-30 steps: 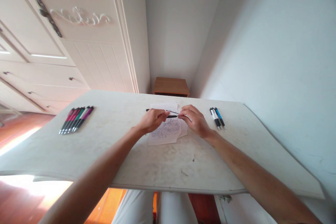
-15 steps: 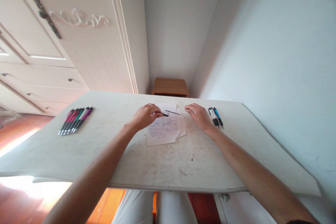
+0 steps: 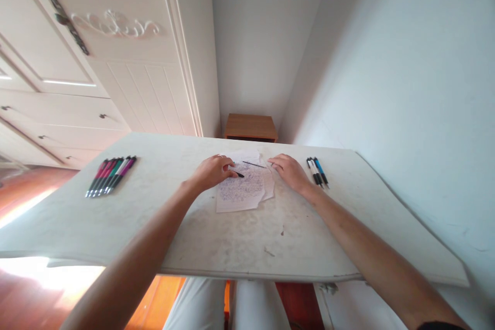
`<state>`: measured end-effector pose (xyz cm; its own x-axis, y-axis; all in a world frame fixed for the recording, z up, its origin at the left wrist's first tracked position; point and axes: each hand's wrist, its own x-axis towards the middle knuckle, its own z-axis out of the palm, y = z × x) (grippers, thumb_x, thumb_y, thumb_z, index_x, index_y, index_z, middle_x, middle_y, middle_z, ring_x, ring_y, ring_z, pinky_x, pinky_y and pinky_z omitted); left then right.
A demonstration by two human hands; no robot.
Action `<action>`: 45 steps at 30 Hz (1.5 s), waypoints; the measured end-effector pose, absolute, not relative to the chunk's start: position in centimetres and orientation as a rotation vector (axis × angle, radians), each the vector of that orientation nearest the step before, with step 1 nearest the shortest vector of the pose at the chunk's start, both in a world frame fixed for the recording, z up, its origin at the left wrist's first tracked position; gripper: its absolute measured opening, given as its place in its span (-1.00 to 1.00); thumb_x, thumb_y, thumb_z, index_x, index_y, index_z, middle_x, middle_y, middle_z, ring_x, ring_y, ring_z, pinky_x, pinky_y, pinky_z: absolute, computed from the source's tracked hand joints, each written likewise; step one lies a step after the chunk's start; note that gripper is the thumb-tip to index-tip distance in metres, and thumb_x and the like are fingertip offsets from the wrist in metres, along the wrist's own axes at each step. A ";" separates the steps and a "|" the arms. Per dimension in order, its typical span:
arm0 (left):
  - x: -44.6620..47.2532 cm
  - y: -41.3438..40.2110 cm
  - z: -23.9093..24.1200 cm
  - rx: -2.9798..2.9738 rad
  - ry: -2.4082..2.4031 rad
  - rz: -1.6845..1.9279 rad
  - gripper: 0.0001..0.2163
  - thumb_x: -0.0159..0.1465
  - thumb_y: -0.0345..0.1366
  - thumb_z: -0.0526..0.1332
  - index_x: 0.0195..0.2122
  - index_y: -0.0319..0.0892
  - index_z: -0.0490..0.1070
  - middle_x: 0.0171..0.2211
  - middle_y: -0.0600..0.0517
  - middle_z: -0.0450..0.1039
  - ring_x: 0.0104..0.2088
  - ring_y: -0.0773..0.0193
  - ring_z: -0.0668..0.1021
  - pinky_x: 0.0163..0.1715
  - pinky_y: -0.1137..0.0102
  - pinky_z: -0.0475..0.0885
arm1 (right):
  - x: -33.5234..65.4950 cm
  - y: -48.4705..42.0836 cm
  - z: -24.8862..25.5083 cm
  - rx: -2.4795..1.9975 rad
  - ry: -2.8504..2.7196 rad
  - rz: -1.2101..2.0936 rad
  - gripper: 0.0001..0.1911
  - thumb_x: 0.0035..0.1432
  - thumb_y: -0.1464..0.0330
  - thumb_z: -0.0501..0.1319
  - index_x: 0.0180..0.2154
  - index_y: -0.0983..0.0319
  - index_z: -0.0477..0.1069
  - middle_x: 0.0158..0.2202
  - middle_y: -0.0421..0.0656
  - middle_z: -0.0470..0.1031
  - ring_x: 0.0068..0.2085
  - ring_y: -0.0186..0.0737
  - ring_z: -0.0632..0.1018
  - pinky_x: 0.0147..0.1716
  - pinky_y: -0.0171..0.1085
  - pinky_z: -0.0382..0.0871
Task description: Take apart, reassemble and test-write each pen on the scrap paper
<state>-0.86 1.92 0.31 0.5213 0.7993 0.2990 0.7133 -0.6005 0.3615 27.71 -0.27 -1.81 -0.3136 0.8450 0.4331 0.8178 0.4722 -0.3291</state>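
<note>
My left hand (image 3: 215,170) is closed over the sheets, pinching a pen barrel (image 3: 240,175); its black end sticks out past the fingertips and the rest is mostly covered. A thin dark ink refill (image 3: 254,164) lies across the upper part of the scribbled paper (image 3: 242,193), between both hands. At the paper's right edge, my right hand (image 3: 289,170) has its thumb and forefinger together around a small silvery piece (image 3: 271,164), largely hidden by the fingers.
Several pens (image 3: 112,175) in pink, green, white and purple lie side by side at the left of the white table (image 3: 185,247). White and blue pens (image 3: 317,171) lie beyond my right hand. A wooden stand (image 3: 250,126) is behind the table, a wall (image 3: 406,87) at the right.
My left hand has dipped slightly, and the black end of the barrel has shifted left and down. My right hand has moved a little left and lower, towards the paper's edge.
</note>
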 end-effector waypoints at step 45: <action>0.2 1.5 0.7 2.675 0.887 1.190 -0.79 0.33 -0.21 0.19 -0.12 -0.15 0.55 -0.25 -0.09 0.53 -0.19 0.15 0.50 -0.13 0.24 0.42 | 24.9 -2.1 0.0 -0.944 -2.087 -0.059 -0.84 0.31 0.32 0.10 -0.20 0.17 0.45 0.07 0.00 0.35 0.05 -0.08 0.45 0.03 -0.04 0.40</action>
